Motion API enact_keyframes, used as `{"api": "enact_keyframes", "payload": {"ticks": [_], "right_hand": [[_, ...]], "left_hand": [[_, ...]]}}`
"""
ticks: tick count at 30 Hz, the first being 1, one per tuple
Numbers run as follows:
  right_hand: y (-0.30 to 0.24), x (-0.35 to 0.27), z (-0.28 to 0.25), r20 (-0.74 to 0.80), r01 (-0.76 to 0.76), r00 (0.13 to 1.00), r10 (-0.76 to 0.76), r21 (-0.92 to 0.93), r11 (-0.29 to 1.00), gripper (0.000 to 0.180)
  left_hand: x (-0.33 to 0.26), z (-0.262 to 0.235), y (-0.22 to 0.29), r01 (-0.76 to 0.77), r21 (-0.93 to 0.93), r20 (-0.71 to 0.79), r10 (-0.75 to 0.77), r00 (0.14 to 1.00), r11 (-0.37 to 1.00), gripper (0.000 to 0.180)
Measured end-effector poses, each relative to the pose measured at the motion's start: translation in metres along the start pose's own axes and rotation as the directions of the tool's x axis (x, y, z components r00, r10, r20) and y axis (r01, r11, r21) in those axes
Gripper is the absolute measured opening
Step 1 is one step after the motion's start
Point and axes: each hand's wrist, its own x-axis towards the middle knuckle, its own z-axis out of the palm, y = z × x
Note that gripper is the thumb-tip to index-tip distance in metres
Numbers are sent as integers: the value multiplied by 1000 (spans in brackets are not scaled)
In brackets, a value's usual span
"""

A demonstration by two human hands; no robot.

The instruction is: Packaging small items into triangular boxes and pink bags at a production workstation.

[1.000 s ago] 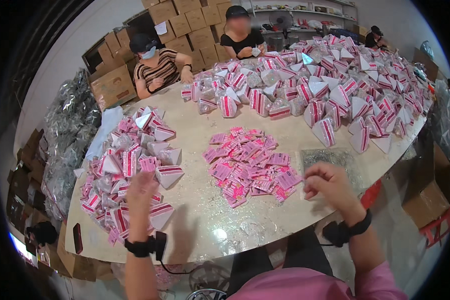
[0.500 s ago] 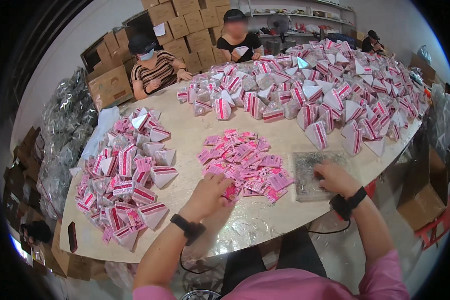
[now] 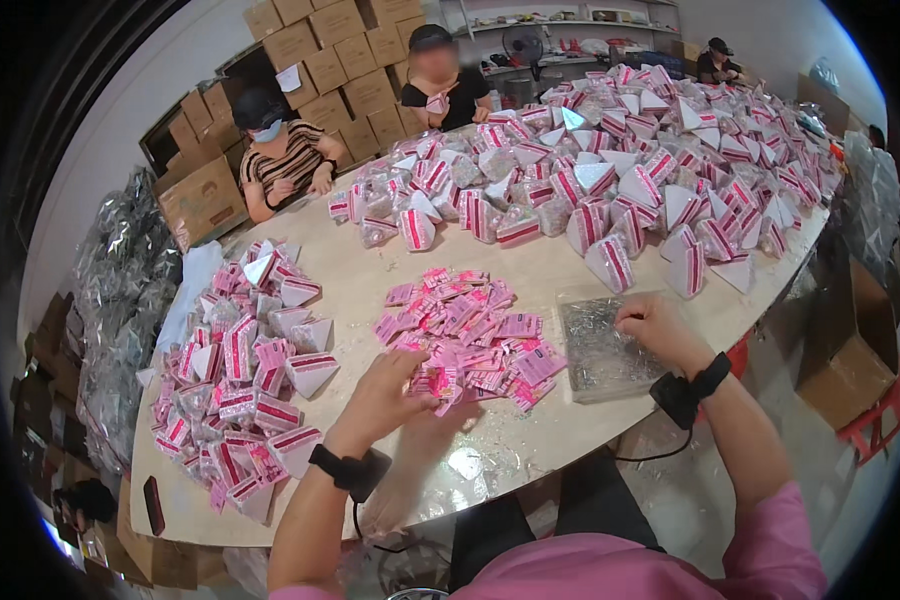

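My left hand is at the near left edge of a loose heap of small pink printed cards. Its thumb and fingers close around the edge of a pink card, which seems tilted up against the heap. On the right, a shallow clear tray holds small shiny, see-through bits too fine to make out. Above its far right part is my right hand, thumb and fingertips pinched together. Whatever is in that pinch is too small to name. Each wrist wears a black strap with a small box.
Wrapped wedge-shaped pieces with pink bands form a pile on the left and a larger heap along the back. A dark phone lies at the left edge. Co-workers sit across the table. Right of it stands an open cardboard box.
My left hand has drawn back slightly, its thumb now apart from the fingers around a card. My right fingers have closed into a pinch over the tray. The whole view has shifted a little.
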Motion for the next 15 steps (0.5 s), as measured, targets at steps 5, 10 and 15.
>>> {"api": "enact_keyframes", "payload": {"ticks": [5,10,15], "right_hand": [[-5,1,-6,-89,84,993,-83,8,996,13],[-16,-1,-3,19,-89,996,87,173,981,9],[-13,-5,0,32,-126,992,122,232,965,7]], "left_hand": [[3,0,3,361,-381,177,-315,932,851,53],[3,11,-12,324,-522,99,-321,942,789,45],[3,20,-16,347,-597,105,-358,928,724,37]]}}
